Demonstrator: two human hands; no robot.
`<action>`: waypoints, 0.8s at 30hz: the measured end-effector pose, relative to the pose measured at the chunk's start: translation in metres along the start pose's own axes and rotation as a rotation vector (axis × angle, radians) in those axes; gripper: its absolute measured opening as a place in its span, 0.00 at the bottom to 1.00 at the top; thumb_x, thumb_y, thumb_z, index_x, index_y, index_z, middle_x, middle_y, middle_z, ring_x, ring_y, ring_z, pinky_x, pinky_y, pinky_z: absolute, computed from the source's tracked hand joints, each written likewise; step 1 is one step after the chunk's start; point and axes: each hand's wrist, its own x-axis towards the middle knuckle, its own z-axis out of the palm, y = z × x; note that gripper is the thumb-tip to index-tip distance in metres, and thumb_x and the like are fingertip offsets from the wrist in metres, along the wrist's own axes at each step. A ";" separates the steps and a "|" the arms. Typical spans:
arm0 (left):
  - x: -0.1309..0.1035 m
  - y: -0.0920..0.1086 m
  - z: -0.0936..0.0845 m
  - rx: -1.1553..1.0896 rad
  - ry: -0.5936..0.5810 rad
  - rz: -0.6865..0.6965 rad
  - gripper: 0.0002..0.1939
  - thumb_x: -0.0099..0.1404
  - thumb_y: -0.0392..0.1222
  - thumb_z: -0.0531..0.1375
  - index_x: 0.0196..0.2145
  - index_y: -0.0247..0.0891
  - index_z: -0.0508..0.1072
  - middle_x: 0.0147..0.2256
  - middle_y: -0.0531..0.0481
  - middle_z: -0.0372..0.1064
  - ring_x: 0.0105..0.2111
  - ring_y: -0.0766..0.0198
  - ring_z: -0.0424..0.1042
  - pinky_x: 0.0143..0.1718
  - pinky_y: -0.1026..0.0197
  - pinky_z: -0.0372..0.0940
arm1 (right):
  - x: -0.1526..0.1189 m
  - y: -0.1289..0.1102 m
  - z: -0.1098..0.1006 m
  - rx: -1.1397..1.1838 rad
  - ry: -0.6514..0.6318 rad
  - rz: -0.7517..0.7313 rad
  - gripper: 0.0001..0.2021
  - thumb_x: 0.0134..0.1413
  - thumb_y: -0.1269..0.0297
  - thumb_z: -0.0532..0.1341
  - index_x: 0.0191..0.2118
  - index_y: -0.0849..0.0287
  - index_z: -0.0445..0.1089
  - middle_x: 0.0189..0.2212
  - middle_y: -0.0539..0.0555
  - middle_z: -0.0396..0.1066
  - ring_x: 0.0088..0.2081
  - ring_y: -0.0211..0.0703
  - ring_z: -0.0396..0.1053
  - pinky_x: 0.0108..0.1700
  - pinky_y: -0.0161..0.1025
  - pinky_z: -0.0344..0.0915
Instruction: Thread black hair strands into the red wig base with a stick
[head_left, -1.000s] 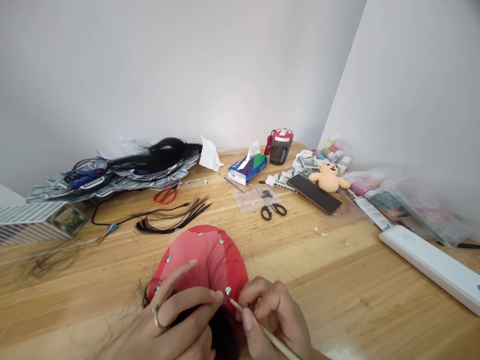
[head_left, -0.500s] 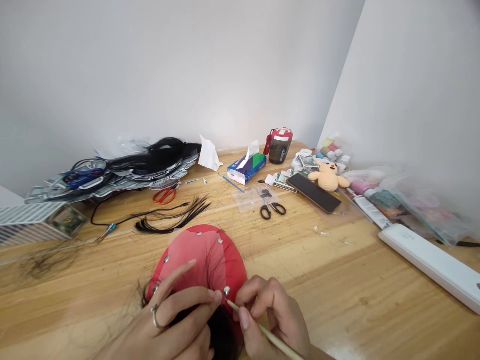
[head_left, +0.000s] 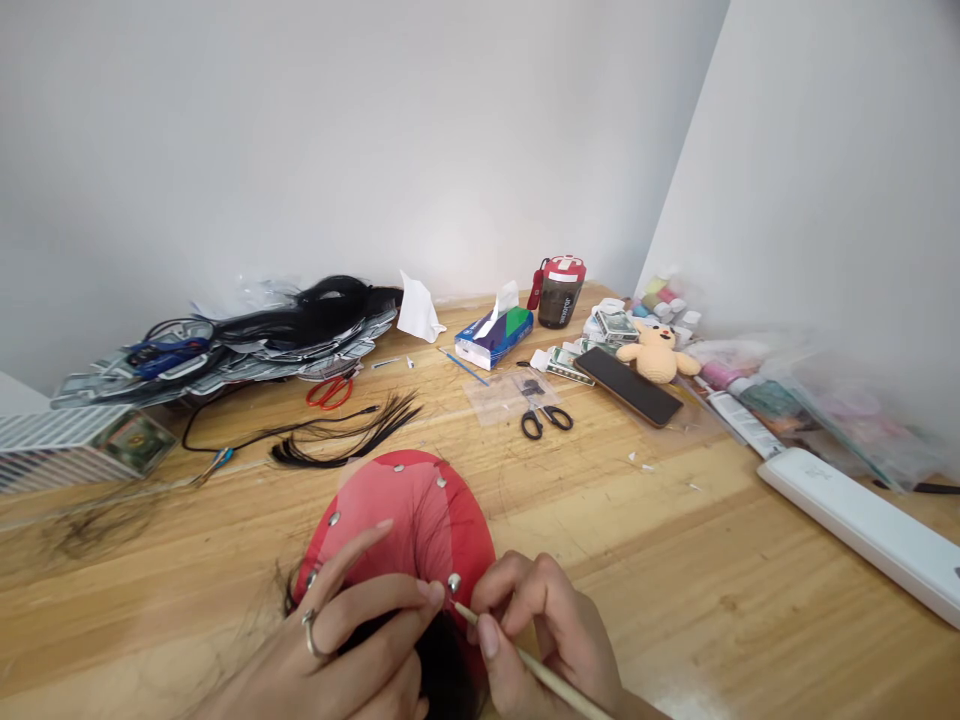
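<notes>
A rounded red form (head_left: 469, 530) with silvery round-headed pins stands at the table's near edge. Dark hair (head_left: 450, 665) hangs at its near side, and loose strands lie across its top. My left hand (head_left: 352, 640), with a ring on one finger, rests against it. Its thumb and a fingertip are pinched beside a pin; whatever they hold is too fine to make out. Between the fingers of my right hand (head_left: 547, 630) is a slim tool with a pale wooden handle (head_left: 551, 680). Its fine tip meets the form close to my left fingertips, just below the pin.
Beyond the form lie a black hair bundle (head_left: 352, 435), red-handled scissors (head_left: 328, 392) and black-handled scissors (head_left: 546, 421). Farther back are a tissue pack (head_left: 491, 345) and a lidded cup (head_left: 561, 295). A phone (head_left: 628, 385), plush toy (head_left: 654, 355) and long white device (head_left: 855, 530) sit at right.
The handle of the slim tool has shifted very slightly in my right hand. Otherwise both hands and the red form look the same.
</notes>
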 end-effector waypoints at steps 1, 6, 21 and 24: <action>-0.001 -0.001 -0.001 -0.007 -0.005 0.005 0.09 0.73 0.30 0.62 0.38 0.41 0.79 0.38 0.52 0.85 0.46 0.60 0.80 0.67 0.46 0.66 | -0.001 0.001 0.000 0.014 -0.006 0.002 0.13 0.57 0.78 0.63 0.35 0.50 0.64 0.27 0.46 0.73 0.25 0.38 0.73 0.29 0.31 0.69; -0.001 -0.004 -0.003 -0.037 -0.061 0.024 0.10 0.75 0.30 0.60 0.40 0.41 0.79 0.41 0.53 0.85 0.47 0.62 0.80 0.71 0.49 0.61 | -0.008 0.009 0.005 0.089 0.014 0.103 0.09 0.64 0.70 0.63 0.34 0.50 0.64 0.26 0.46 0.72 0.25 0.37 0.71 0.29 0.32 0.67; 0.029 -0.003 -0.009 -0.146 -0.115 -0.166 0.10 0.74 0.52 0.62 0.43 0.47 0.80 0.46 0.49 0.79 0.51 0.53 0.76 0.61 0.48 0.72 | 0.031 -0.016 -0.013 0.314 -0.129 0.650 0.24 0.59 0.40 0.69 0.29 0.56 0.67 0.22 0.48 0.69 0.22 0.34 0.58 0.27 0.33 0.55; 0.033 -0.006 -0.016 -0.181 -0.142 -0.205 0.11 0.75 0.52 0.60 0.41 0.47 0.79 0.45 0.49 0.78 0.48 0.54 0.77 0.57 0.52 0.74 | 0.033 -0.015 -0.014 0.354 -0.152 0.644 0.24 0.60 0.40 0.69 0.30 0.56 0.66 0.22 0.47 0.69 0.23 0.35 0.59 0.28 0.33 0.57</action>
